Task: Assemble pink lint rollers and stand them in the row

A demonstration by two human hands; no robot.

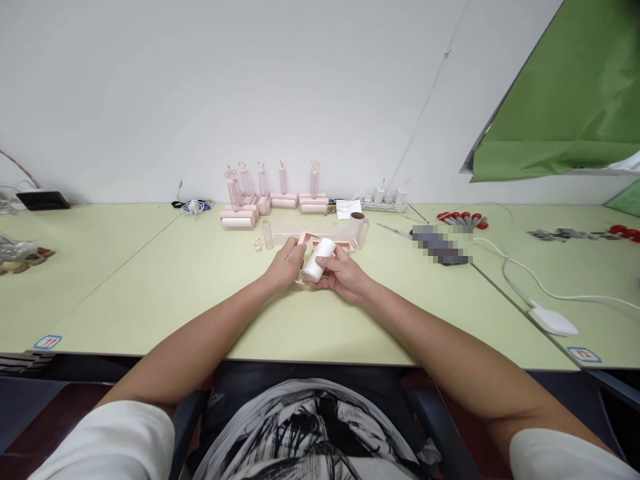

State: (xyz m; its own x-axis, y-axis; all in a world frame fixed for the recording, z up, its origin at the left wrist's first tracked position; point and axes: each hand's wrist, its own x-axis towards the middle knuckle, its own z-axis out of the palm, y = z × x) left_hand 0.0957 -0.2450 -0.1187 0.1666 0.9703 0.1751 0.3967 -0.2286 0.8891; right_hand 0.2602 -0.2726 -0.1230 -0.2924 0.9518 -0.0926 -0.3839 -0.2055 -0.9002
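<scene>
Just above the middle of the table, my right hand (345,273) is closed around a white paper roll (321,259), which is tilted. Close beside it, my left hand (289,261) grips a pink plastic lint roller part (306,237), partly hidden by the fingers and the roll. Behind my hands lie loose pink parts: a pink shell (327,247), a small ring-shaped piece (257,245) and a clear pink handle tube (267,235). Another roll (356,225) stands upright on the right, its brown core showing.
Several assembled pink lint rollers (285,201) stand along the wall. A power strip with chargers (383,200), a screwdriver (395,230), a pixelated dark object (440,247) and a white cable (545,288) lie to the right. Red-ended tools (463,219) sit farther right.
</scene>
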